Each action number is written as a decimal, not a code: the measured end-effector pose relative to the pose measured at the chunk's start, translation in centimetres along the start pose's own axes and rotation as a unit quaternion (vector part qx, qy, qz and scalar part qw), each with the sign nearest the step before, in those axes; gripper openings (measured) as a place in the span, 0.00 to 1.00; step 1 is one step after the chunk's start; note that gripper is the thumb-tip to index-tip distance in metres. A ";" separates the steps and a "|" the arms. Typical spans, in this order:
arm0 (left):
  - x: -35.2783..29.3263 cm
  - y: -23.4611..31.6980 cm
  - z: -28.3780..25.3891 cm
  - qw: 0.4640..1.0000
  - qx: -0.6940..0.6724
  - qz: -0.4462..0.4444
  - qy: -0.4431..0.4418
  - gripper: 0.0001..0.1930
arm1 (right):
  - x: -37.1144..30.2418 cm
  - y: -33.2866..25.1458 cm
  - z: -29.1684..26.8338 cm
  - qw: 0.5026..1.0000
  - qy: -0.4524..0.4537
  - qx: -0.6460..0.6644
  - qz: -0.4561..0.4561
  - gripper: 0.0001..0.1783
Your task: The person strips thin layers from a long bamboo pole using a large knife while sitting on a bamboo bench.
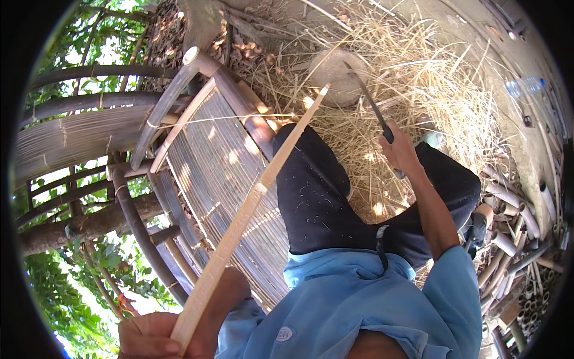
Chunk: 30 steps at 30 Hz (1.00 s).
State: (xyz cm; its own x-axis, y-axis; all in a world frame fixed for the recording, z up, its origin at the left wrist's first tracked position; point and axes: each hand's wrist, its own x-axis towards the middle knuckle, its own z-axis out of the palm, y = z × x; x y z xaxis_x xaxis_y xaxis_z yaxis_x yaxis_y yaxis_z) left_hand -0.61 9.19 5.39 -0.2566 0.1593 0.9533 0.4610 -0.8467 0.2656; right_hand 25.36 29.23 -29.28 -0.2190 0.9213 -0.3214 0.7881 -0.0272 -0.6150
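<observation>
My left hand (149, 336), low at the left, is closed round the near end of a long, pale split bamboo strip (245, 206). The strip slants up and away across my left thigh, and its far tip narrows near a round chopping block (341, 78). In my right hand (399, 149), over the gap between my knees, is the dark handle of a knife (372, 103). Its long blade points away and to the left, with the tip over the block. Blade and strip are apart. A thin sliver (221, 118) runs across near the bench.
A slatted bamboo bench (218, 161) with a pole frame stands at my left. Beyond my knees, a heap of thin bamboo shavings (436, 90) surrounds the block. Cut bamboo pieces (508, 239) are piled at the right, and a clear plastic bottle (526, 87) lies farther up.
</observation>
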 end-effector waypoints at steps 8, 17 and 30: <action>0.1 -1.1 5.4 0.994 0.029 0.070 0.075 0.29 | -13.7 -11.2 -6.4 0.957 0.138 0.075 -0.244 0.17; -0.7 -0.9 9.1 0.986 0.061 0.143 0.061 0.24 | -21.4 -16.3 -10.9 0.897 0.181 0.079 -0.395 0.17; -1.5 -0.5 10.0 0.985 0.023 0.170 0.012 0.20 | -17.1 -14.7 -7.4 0.935 0.147 -0.011 -0.322 0.14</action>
State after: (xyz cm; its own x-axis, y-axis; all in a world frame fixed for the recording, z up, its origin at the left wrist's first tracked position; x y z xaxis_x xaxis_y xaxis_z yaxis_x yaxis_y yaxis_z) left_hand 8.07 14.43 5.23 -0.1007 -0.1411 0.9849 0.5616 -0.8252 -0.0608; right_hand 21.76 16.75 -9.44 -0.4871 0.8110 0.3240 0.5594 0.5747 -0.5973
